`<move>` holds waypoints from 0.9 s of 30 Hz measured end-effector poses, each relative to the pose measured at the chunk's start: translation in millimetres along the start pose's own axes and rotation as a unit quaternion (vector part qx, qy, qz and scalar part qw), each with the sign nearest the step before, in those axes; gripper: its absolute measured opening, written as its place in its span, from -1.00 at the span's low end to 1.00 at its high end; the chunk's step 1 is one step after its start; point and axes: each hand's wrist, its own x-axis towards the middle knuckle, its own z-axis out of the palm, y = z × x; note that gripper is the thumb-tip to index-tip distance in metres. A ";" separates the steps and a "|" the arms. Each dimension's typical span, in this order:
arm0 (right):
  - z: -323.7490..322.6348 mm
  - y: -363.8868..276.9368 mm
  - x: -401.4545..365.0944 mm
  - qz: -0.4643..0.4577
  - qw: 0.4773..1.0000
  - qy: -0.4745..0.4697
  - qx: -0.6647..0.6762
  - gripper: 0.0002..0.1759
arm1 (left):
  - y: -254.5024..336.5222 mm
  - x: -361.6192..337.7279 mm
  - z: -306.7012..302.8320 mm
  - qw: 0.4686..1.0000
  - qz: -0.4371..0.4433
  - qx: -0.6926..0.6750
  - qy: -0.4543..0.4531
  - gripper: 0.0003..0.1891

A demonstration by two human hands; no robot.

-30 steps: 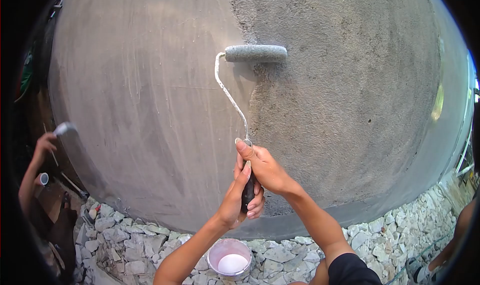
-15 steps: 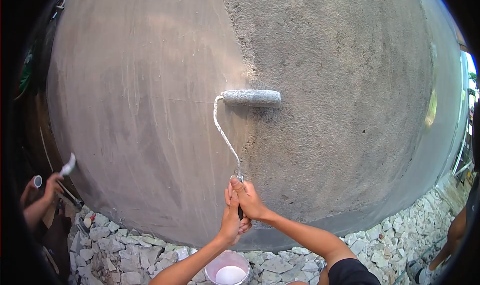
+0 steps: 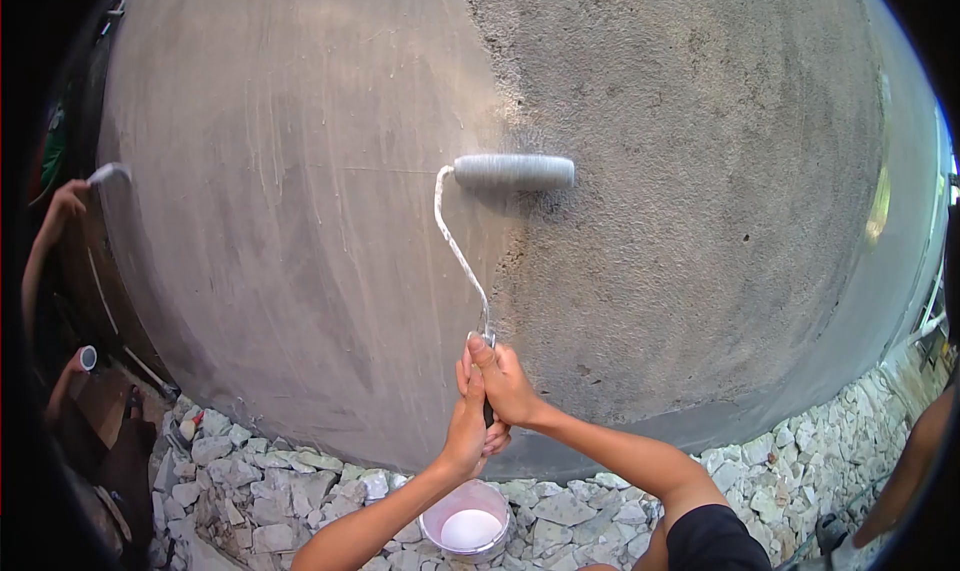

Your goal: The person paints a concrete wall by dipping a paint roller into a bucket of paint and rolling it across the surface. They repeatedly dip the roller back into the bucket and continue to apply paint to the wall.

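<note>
Both my hands are wrapped round the dark handle of a paint roller (image 3: pixel 515 172). My left hand (image 3: pixel 470 421) is closed on the lower part, and my right hand (image 3: pixel 507 383) grips higher up, its thumb near the top of the handle. The roller's bent white frame rises from my grip to a whitish sleeve held level against the wall (image 3: pixel 680 211). On the left the wall is smooth and wet-looking with drips; on the right it is rough and speckled. The sleeve lies across the border between the two. My fingers partly hide the handle.
A bucket of whitish liquid (image 3: pixel 487 493) stands below my arms on broken stones (image 3: pixel 580 511) along the wall's foot. At left a co-worker's raised hand (image 3: pixel 68 201) holds a brush (image 3: pixel 110 173) to the wall, the other a cup (image 3: pixel 88 358). Someone's limb shows at far right.
My hands and the roller have moved a little up the wall, with the sleeve smeared by motion. The co-worker's brush has gone from low to higher on the wall.
</note>
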 end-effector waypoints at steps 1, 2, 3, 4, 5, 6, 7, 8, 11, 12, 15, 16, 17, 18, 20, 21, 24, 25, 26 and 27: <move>1.4 10.8 -8.0 0.004 1.000 0.012 0.001 -0.37 | -7.9 -3.9 -3.2 1.000 -0.001 -0.001 0.000 -0.32; 3.1 12.8 -15.8 0.019 1.000 0.012 -0.010 -0.38 | -13.8 -7.5 -5.0 1.000 -0.012 0.009 0.016 -0.31; 3.0 13.9 -17.3 0.020 1.000 0.013 -0.010 -0.38 | -17.2 -10.0 -6.8 0.999 -0.022 0.020 0.033 -0.30; 3.6 13.8 -17.7 0.023 1.000 0.014 -0.005 -0.37 | -17.9 -11.0 -8.3 0.999 -0.025 0.027 0.021 -0.30; 5.1 13.8 -17.7 0.026 1.000 0.014 0.001 -0.37 | -13.7 -12.1 -7.5 0.999 -0.025 0.027 0.022 -0.30; 6.8 6.2 -14.0 0.027 1.000 0.015 0.002 -0.37 | -4.5 -12.3 -3.9 0.999 -0.028 0.028 0.019 -0.30; 6.3 -4.4 -5.9 0.018 1.000 0.015 0.008 -0.35 | 6.1 -11.9 1.0 0.999 -0.030 0.028 0.014 -0.31; 7.3 -16.9 1.5 0.010 1.000 0.014 0.014 -0.34 | 19.3 -12.2 7.4 0.999 -0.031 0.027 0.015 -0.31; 12.6 -51.2 18.2 0.008 0.999 0.019 0.030 -0.31 | 54.9 -15.1 24.8 0.999 -0.034 0.018 0.020 -0.35; 12.6 -52.3 19.7 0.009 0.999 0.019 0.029 -0.31 | 61.1 -16.4 27.5 0.999 -0.029 0.014 0.011 -0.35; 12.6 -50.5 17.8 0.006 0.999 0.014 0.041 -0.31 | 56.7 -18.3 28.5 0.999 -0.032 0.011 0.013 -0.35; 11.7 -43.5 13.5 0.007 0.999 0.010 0.044 -0.32 | 51.6 -18.5 27.0 0.999 -0.037 0.012 0.023 -0.35; 11.1 -35.4 9.0 0.007 0.999 0.006 0.047 -0.33 | 43.0 -18.4 22.5 0.999 -0.036 0.013 0.024 -0.35; 11.5 -25.3 2.8 0.007 0.999 0.005 0.048 -0.33 | 29.1 -18.9 15.3 0.999 -0.036 0.005 0.017 -0.35; 11.8 0.3 -14.0 0.028 0.998 0.019 0.047 -0.34 | 0.5 -22.3 2.5 0.999 -0.037 -0.004 0.011 -0.35; 11.7 15.8 -23.8 0.029 0.998 0.019 0.048 -0.34 | -14.2 -25.6 -4.0 0.999 -0.044 -0.005 0.017 -0.35; 16.6 57.1 -58.7 0.087 0.995 0.027 0.038 -0.37 | -56.3 -41.1 -22.0 0.998 -0.059 -0.009 0.029 -0.35; 20.7 67.8 -71.4 0.108 0.992 0.028 0.053 -0.37 | -69.0 -48.4 -28.6 0.996 -0.078 -0.002 0.031 -0.36; 23.5 73.7 -81.9 0.129 0.989 0.029 0.066 -0.36 | -77.8 -54.4 -31.4 0.995 -0.097 0.004 0.032 -0.36; 26.0 75.4 -90.1 0.129 0.989 0.029 0.067 -0.36 | -81.8 -60.4 -31.0 0.995 -0.098 0.004 0.032 -0.36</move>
